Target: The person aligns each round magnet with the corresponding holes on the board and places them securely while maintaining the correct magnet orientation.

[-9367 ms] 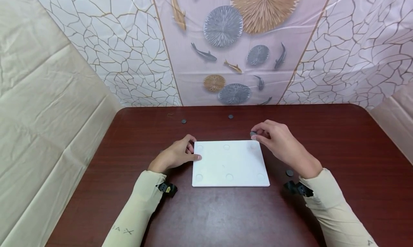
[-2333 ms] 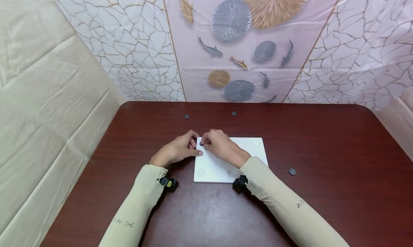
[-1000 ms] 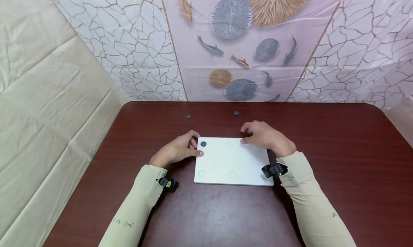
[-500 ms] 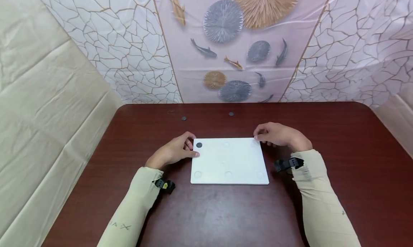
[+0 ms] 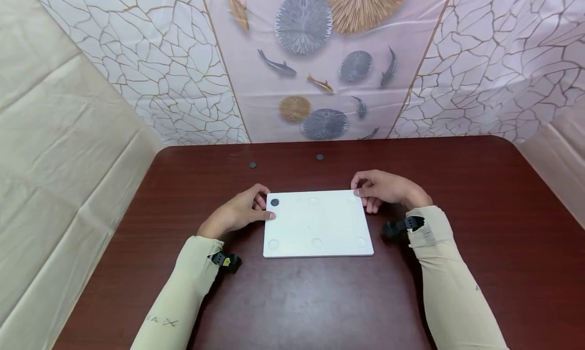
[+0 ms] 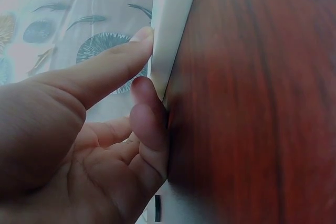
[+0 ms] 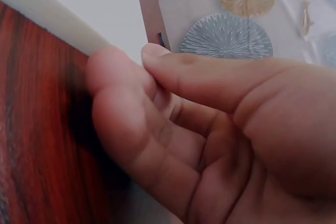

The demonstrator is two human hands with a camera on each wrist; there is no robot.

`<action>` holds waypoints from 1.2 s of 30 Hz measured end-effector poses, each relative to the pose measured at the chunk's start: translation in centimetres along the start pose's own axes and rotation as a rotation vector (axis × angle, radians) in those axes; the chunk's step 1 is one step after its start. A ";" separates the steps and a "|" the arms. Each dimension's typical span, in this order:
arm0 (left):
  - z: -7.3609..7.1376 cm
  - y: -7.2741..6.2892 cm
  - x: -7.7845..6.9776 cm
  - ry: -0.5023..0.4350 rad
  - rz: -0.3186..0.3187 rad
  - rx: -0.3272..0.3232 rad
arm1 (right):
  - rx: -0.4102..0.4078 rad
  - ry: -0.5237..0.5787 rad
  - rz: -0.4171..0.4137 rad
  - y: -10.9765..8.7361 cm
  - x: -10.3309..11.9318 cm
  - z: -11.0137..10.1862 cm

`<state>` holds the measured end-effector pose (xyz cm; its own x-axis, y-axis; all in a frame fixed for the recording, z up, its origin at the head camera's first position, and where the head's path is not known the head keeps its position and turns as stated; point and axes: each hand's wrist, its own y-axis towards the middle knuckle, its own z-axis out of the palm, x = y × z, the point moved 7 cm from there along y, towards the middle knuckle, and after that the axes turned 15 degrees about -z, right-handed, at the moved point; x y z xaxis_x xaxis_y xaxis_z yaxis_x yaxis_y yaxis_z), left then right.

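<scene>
An uneven tug could skew the board (image 5: 318,223), mid-frame, and perhaps shift the disc (image 5: 274,202) (dark, at its upper left); the left hand (image 5: 236,212) pinches its left edge, the right hand (image 5: 387,188) its upper-right corner; its long axis runs left to right across the frame

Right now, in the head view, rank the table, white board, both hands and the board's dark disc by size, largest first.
1. Table
2. White board
3. Left hand and right hand, too alike to rank
4. Dark disc
</scene>
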<state>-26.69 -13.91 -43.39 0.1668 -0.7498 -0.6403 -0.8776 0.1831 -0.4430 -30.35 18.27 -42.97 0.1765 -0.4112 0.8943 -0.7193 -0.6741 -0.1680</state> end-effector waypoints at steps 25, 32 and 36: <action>-0.3 -0.1 -0.8 0.118 0.029 0.003 | -0.023 0.136 -0.010 -0.3 -1.9 -0.6; -1.7 -0.6 -0.9 0.087 0.047 -0.005 | -0.029 0.165 -0.016 -0.2 -2.3 -0.8; -3.3 -0.9 -0.5 0.082 0.043 -0.087 | -0.021 0.179 -0.020 0.1 -2.5 -0.7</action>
<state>-27.46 -15.76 -40.63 0.0936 -0.7925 -0.6027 -0.9195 0.1633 -0.3576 -31.32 19.66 -44.97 0.0693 -0.2808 0.9573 -0.7309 -0.6674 -0.1429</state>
